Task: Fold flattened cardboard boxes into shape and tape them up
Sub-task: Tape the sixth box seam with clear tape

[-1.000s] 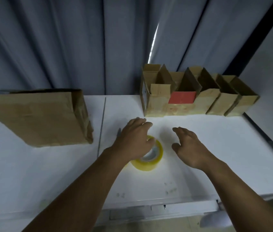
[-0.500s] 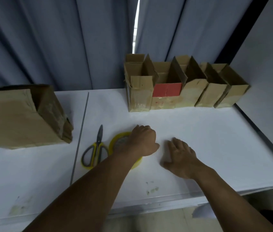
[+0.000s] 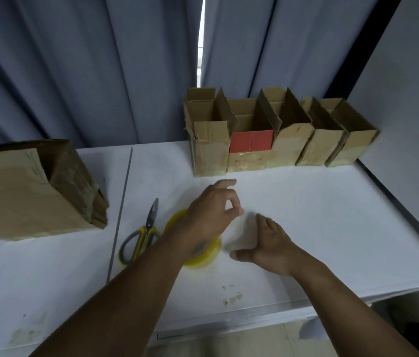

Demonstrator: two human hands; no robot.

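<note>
A yellow-rimmed roll of clear tape (image 3: 204,257) lies flat on the white table (image 3: 306,228), partly hidden under my left wrist. My left hand (image 3: 211,215) is above and just beyond the roll, blurred, its fingers loosely curled with nothing seen in them. My right hand (image 3: 267,244) lies on the table right of the roll, fingers straight. A stack of flattened cardboard boxes (image 3: 31,191) lies at the left. Several folded boxes (image 3: 280,140) with open tops stand in a row at the back; one carries a red panel (image 3: 251,141).
Yellow-handled scissors (image 3: 140,237) lie left of the tape roll, blades pointing away from me. A thin seam (image 3: 121,210) runs down the table beside them. Grey curtains (image 3: 100,73) hang behind the table, and a wall (image 3: 409,99) borders its right side.
The view has swung right, bringing the scissors into sight. My left hand has lifted off the tape roll and moved past it. My right hand has settled onto the table.
</note>
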